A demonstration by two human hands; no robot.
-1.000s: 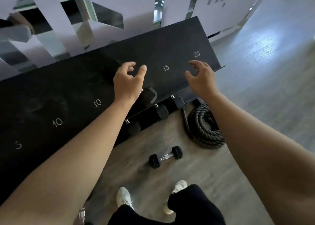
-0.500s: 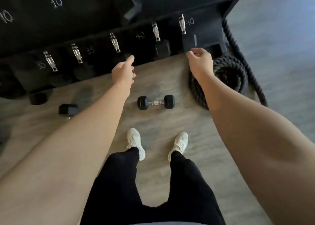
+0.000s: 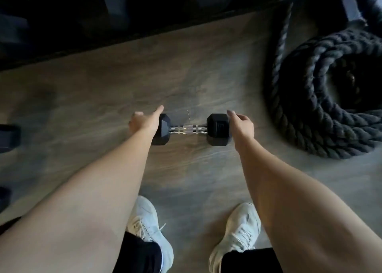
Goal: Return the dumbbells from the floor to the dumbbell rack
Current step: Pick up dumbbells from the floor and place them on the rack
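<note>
A single hex dumbbell (image 3: 189, 129) is found lying on the wood-look floor (image 3: 103, 90), at the centre of the view, its chrome handle running from 9 o'clock to 3 o'clock. The dumbbell rack (image 3: 124, 10) is seen as a dark mass along 11 to 12 o'clock, well apart from the weight. A coiled rope (image 3: 322, 90) lies at 2 o'clock, near the right head.

The left hand (image 3: 144, 121) is placed at the outer face of the left head, fingers spread and the forefinger extended toward 12 o'clock; nothing is clasped. The right hand (image 3: 241, 126) is set against the outer side of the right head, fingers loosely curled and parted; whether contact is made cannot be told. Both forearms are extended downward and forward from 7 and 5 o'clock, with white shoes (image 3: 237, 235) planted just behind.

The step in hand is judged to be the pick-up. It is advised that the handle be taken by one hand at its middle, or both heads be cupped evenly, so that the weight is lifted level. The rope should be kept clear of.
</note>
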